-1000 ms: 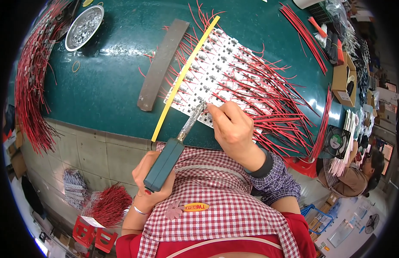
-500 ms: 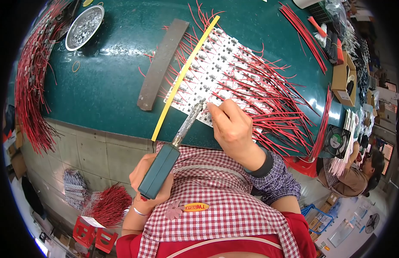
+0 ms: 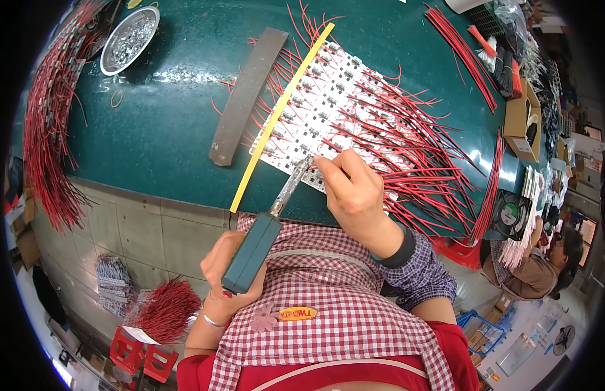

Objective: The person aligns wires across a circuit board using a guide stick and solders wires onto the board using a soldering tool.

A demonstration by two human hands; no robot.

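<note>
My left hand [image 3: 219,259] is wrapped around the dark green handle of a soldering iron [image 3: 252,253]. Its silvery shaft slants up to the right, and the tip meets the near edge of a white circuit-board panel [image 3: 307,133]. Right beside that tip, the thumb and forefinger of my right hand [image 3: 356,195] are pinched together at the panel. What they hold is too small to make out. Red wires [image 3: 439,179] fan out rightward from the panel, some passing behind my right hand. A yellow strip [image 3: 283,107] lies along the panel's left side.
Left of the strip, a dark flat bar [image 3: 248,98] lies over wire ends. A metal bowl [image 3: 129,40] of silvery bits stands at the far left, near a hanging wire bundle [image 3: 45,130]. An open carton [image 3: 522,124] and small fan [image 3: 511,214] are rightward. Another person [image 3: 534,260] sits beyond.
The soldering iron's handle has swung slightly right with my left hand, so the iron stands a little steeper. Its tip stays beside my right fingertips. My right hand has barely moved.
</note>
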